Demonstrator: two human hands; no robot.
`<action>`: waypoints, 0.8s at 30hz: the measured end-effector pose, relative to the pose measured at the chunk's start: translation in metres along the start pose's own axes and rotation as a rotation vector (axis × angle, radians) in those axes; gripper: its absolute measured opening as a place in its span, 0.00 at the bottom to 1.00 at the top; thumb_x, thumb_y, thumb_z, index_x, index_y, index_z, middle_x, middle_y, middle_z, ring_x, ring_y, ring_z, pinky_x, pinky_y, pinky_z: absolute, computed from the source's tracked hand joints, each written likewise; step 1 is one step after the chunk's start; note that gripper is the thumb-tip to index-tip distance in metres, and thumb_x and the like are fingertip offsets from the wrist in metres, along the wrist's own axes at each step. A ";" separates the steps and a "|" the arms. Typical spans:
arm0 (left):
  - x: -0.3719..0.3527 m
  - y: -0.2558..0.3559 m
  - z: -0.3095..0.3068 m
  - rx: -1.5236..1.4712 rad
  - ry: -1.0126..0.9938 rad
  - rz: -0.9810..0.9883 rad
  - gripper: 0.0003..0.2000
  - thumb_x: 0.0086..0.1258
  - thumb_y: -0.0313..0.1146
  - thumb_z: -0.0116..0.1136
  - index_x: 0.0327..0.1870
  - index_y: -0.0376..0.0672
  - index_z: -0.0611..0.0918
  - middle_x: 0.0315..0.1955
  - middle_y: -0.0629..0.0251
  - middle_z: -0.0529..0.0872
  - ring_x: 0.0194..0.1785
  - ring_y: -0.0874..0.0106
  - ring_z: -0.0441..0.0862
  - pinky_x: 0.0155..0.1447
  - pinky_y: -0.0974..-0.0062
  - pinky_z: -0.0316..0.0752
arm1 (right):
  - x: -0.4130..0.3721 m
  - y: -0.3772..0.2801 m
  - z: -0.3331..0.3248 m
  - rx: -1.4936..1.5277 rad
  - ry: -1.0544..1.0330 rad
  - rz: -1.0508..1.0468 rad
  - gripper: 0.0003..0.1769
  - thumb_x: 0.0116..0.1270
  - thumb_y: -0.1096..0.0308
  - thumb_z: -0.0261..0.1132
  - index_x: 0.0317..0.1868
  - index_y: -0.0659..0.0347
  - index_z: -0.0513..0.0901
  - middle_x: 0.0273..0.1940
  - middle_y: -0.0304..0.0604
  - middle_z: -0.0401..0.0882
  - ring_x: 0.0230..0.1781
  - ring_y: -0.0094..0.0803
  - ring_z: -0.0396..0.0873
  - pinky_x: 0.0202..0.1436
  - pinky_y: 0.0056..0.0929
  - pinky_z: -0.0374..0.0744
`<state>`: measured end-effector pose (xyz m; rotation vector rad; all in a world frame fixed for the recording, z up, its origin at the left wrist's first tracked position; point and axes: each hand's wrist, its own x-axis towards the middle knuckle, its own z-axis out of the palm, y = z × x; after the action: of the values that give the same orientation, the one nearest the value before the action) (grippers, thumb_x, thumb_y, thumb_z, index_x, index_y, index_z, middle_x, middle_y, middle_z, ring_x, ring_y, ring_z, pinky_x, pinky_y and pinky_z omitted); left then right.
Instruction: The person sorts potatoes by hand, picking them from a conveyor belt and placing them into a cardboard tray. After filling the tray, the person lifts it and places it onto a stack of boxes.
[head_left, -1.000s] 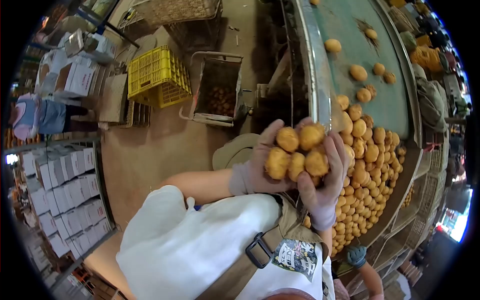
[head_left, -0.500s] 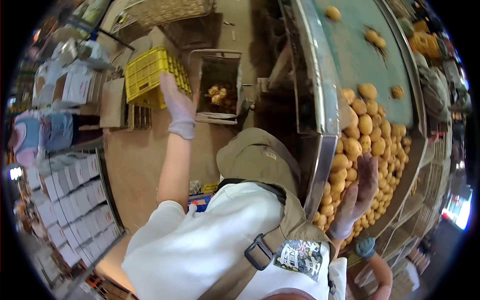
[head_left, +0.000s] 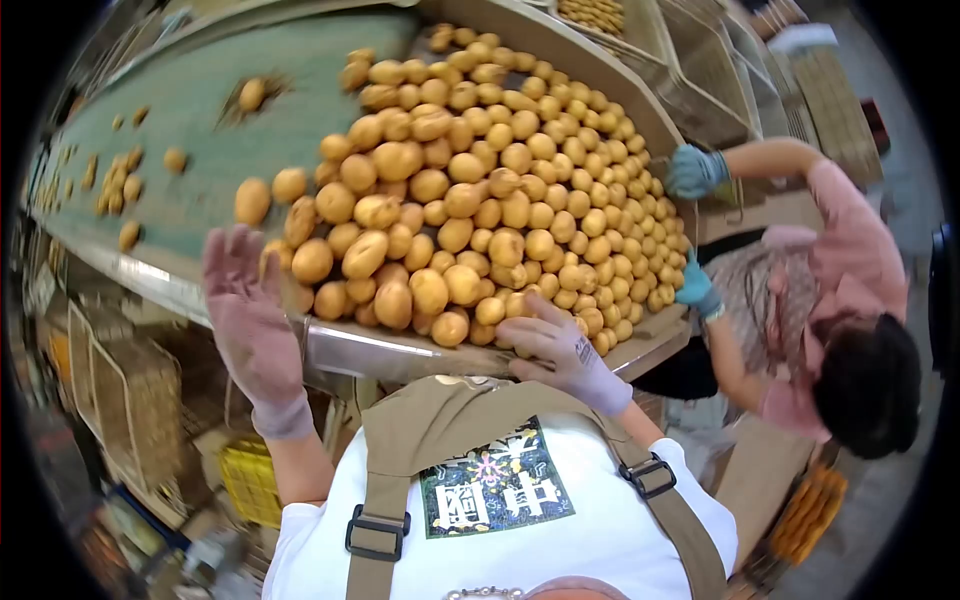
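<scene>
A heap of yellow-brown potatoes [head_left: 430, 290] covers the near end of a green conveyor belt [head_left: 310, 90]. My left hand [head_left: 255, 320], in a pale, dirt-stained glove, is raised at the belt's metal edge, palm showing and fingers stretched out, with nothing in it. Its fingertips overlap the leftmost potatoes of the heap. My right hand [head_left: 565, 350], gloved too, rests over the near edge of the heap with its fingers spread. A few potatoes lie right at its fingertips.
Across on the right, a person in a pink top [head_left: 850, 230] has both blue-gloved hands [head_left: 697, 172] at the heap's end. More potatoes [head_left: 122, 188] are scattered along the belt at left. A yellow crate [head_left: 250, 480] stands below the metal rim [head_left: 390, 350]; wire-framed baskets [head_left: 135, 400] stand beside it.
My view has swung from the floor and crates round to the belt. My left hand has come from near the yellow crate to the belt's edge; my right hand has stayed over the potatoes.
</scene>
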<state>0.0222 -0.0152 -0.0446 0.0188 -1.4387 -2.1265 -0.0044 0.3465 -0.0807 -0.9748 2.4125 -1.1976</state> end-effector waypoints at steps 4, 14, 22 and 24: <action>0.014 -0.009 0.049 -0.064 -0.299 -0.237 0.32 0.82 0.46 0.48 0.81 0.41 0.59 0.76 0.55 0.67 0.78 0.62 0.65 0.82 0.60 0.57 | -0.010 0.033 0.000 -0.212 0.465 0.169 0.15 0.64 0.69 0.70 0.51 0.60 0.87 0.52 0.49 0.88 0.53 0.48 0.85 0.60 0.43 0.80; -0.009 -0.038 0.080 -0.561 -0.355 -1.010 0.30 0.84 0.50 0.43 0.82 0.47 0.61 0.76 0.57 0.70 0.78 0.56 0.67 0.82 0.52 0.58 | 0.121 0.109 -0.074 -0.486 0.493 0.258 0.13 0.72 0.68 0.60 0.55 0.57 0.82 0.47 0.52 0.86 0.47 0.48 0.86 0.49 0.41 0.83; -0.022 -0.039 0.072 -0.757 -0.186 -0.976 0.25 0.85 0.48 0.43 0.77 0.47 0.70 0.69 0.61 0.79 0.74 0.59 0.73 0.79 0.56 0.65 | 0.154 0.093 -0.095 -0.431 -0.105 0.483 0.26 0.70 0.64 0.58 0.68 0.50 0.77 0.60 0.52 0.81 0.59 0.49 0.80 0.65 0.43 0.77; -0.025 -0.041 0.073 -0.815 -0.217 -1.006 0.25 0.85 0.47 0.43 0.77 0.47 0.70 0.68 0.60 0.79 0.74 0.59 0.73 0.79 0.56 0.66 | 0.149 0.118 -0.091 -0.231 0.003 0.472 0.25 0.70 0.63 0.59 0.67 0.49 0.77 0.59 0.53 0.82 0.59 0.49 0.81 0.62 0.41 0.79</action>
<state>0.0025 0.0688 -0.0563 0.2518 -0.5415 -3.4912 -0.2126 0.3508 -0.1101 -0.4106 2.6181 -0.7672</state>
